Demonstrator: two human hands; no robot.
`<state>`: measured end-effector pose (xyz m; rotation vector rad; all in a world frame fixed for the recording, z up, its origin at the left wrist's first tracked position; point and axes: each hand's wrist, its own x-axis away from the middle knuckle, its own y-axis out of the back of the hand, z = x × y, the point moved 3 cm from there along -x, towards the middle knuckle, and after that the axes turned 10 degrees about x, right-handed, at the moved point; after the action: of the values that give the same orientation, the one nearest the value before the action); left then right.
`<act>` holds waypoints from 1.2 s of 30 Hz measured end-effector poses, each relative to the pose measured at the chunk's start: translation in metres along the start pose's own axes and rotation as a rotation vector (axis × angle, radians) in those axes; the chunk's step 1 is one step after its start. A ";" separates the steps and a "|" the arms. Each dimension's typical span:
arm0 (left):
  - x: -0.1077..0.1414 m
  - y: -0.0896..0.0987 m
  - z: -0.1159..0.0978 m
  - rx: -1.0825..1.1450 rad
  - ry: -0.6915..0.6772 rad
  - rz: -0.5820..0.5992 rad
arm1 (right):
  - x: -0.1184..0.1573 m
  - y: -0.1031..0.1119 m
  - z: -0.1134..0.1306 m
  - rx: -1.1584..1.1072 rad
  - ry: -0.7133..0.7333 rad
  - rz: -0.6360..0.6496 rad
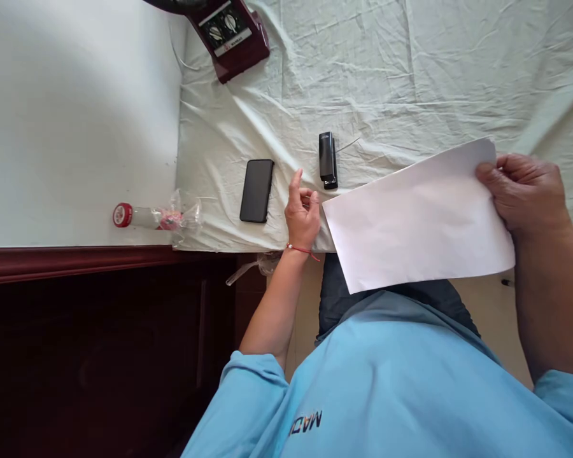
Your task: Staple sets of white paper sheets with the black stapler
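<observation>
White paper sheets are gripped at their right end by my right hand, its thumb on top and the other fingers behind. The sheets are tilted and reach over the near edge of the cloth-covered table. Just left of their corner, my left hand has its fingers apart and loosely bent, with nothing in it. Beyond that hand a black stapler lies on the cloth. A dark phone rests to the left of my left hand.
A maroon device with two knobs stands at the back left. Left of the phone, a bottle with a red cap and clear plastic lies near the edge. The pale tablecloth is wrinkled.
</observation>
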<state>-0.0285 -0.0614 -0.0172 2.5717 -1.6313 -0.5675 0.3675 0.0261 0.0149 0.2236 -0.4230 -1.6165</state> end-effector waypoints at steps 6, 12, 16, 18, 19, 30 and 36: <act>0.020 0.015 -0.005 0.162 0.138 -0.050 | 0.006 -0.005 0.015 -0.182 0.014 -0.066; 0.030 0.011 -0.010 0.331 0.199 0.100 | -0.011 -0.026 0.026 -0.256 0.087 -0.080; 0.033 0.012 -0.009 0.250 0.259 0.047 | -0.019 -0.034 0.014 -0.203 0.123 -0.131; 0.034 0.012 -0.009 0.233 0.249 0.013 | -0.018 -0.036 0.008 -0.103 0.165 -0.139; 0.034 0.012 -0.008 0.228 0.245 0.004 | -0.017 -0.036 0.006 -0.059 0.189 -0.137; 0.032 0.016 0.004 0.224 0.244 -0.260 | -0.012 -0.043 0.006 -0.295 0.171 -0.040; 0.032 0.015 0.002 0.249 0.261 -0.290 | -0.014 -0.044 -0.001 -0.229 0.154 -0.037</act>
<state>-0.0302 -0.0957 -0.0248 2.9325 -1.3306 -0.0284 0.3290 0.0416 -0.0046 0.1813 -0.1145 -1.6557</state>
